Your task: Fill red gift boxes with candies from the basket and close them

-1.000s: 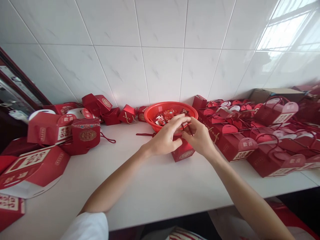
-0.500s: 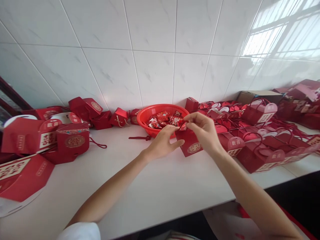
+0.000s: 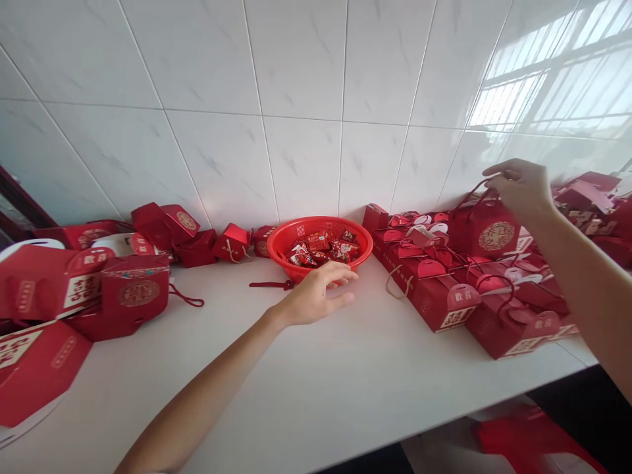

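My right hand (image 3: 526, 186) pinches the cord handle of a dark red gift box (image 3: 474, 232) at the right. The box has a round gold emblem and is held among the rows of other boxes; whether its base touches them cannot be made out. In front of a red plastic basket (image 3: 276, 253), my left hand (image 3: 316, 296) hovers over the table with fingers apart and nothing in it. Wrapped sweets (image 3: 318, 243) lie inside the basket, just beyond the left fingertips.
Several filled-looking red boxes (image 3: 437, 304) with cord handles stand in rows at the right. More red boxes (image 3: 135, 293) are heaped at the left. A dark red strap (image 3: 269, 285) lies beside the basket on the white table (image 3: 276, 382). A tiled wall (image 3: 301, 158) rises behind.
My right hand has carried the gift box by its cord from the middle to the rows at the right. My left hand has let go and stays near the basket.
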{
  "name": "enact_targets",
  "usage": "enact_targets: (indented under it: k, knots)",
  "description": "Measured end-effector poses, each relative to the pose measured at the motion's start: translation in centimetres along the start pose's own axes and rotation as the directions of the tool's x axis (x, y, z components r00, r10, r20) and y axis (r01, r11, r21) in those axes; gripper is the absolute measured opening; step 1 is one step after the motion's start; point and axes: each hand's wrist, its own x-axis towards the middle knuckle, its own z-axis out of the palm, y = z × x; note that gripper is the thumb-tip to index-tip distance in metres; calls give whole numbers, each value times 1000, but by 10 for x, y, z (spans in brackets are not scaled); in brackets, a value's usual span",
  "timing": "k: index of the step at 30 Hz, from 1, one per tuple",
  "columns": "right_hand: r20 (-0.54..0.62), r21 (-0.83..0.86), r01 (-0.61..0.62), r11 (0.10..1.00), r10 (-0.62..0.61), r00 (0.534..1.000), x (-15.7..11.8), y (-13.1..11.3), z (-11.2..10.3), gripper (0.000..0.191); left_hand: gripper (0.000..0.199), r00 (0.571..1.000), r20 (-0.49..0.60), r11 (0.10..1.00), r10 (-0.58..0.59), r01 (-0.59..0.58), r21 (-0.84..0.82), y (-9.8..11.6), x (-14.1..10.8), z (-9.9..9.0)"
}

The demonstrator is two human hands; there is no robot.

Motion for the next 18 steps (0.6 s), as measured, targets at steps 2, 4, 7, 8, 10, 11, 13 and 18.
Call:
enact_targets:
  k: [2, 4, 7, 8, 10, 11, 13, 18]
  knots:
    - [16, -122, -22, 992, 24, 1000, 10, 21, -3, 18, 37, 1000, 21, 1000, 3, -3, 7, -1, 0, 0]
    - [20, -158, -91, 983, 95, 995, 15, 38, -5, 18, 37, 1000, 27, 1000, 0, -1, 18, 0, 0, 0]
    - [-25, -134, -168, 977, 166, 986, 16, 56, -6, 18, 37, 999, 30, 1000, -9, 8, 21, 0, 0, 0]
    - [-47, -125, -186, 975, 182, 982, 17, 61, -6, 20, 37, 999, 31, 1000, -13, 12, 18, 0, 0, 0]
    - [-83, -104, -211, 972, 203, 976, 17, 69, -3, 23, 37, 999, 36, 1000, -21, 21, 9, -2, 0, 0]
    - [-94, -94, -216, 972, 207, 974, 18, 73, -2, 25, 37, 999, 40, 1000, -24, 24, 5, -3, 1, 1]
    - [-103, -79, -212, 974, 204, 974, 21, 78, -1, 26, 37, 998, 54, 999, -32, 32, 7, -5, 2, 1]
    - [-140, -93, -199, 976, 185, 973, 34, 82, -6, 29, 36, 994, 98, 999, -47, 45, 23, -9, 3, 2]
